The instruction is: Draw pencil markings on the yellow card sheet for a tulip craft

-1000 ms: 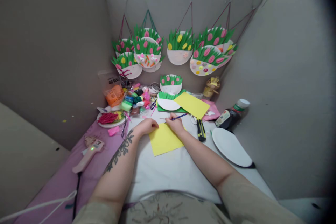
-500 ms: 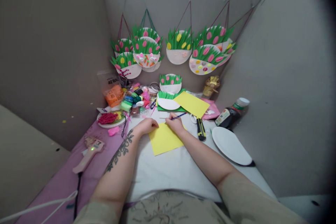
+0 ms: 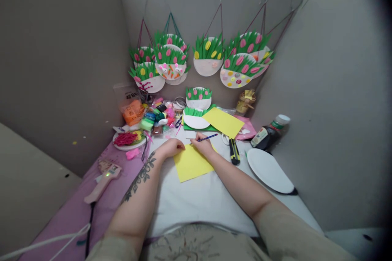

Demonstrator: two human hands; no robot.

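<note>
A sheet of yellow paper lies on the white cloth in front of me. My right hand is closed around a dark blue pencil, its point low at the sheet's far edge. At the upper left corner of the paper rests my left hand, fingers curled in and pinching or pressing that edge; the fingertips are partly hidden. Just beyond my hands is a paper-plate basket with green paper grass. A second yellow sheet leans over its right side.
A black-and-yellow utility knife, half a white paper plate and a dark bottle are on the right. Left are a pink glue gun, pink string and bagged colored clay. Decorated plate baskets hang along the back wall.
The pencil's point has moved slightly left along the paper's far edge, with my right hand shifting a little. My left hand and the sheet stay in place.
</note>
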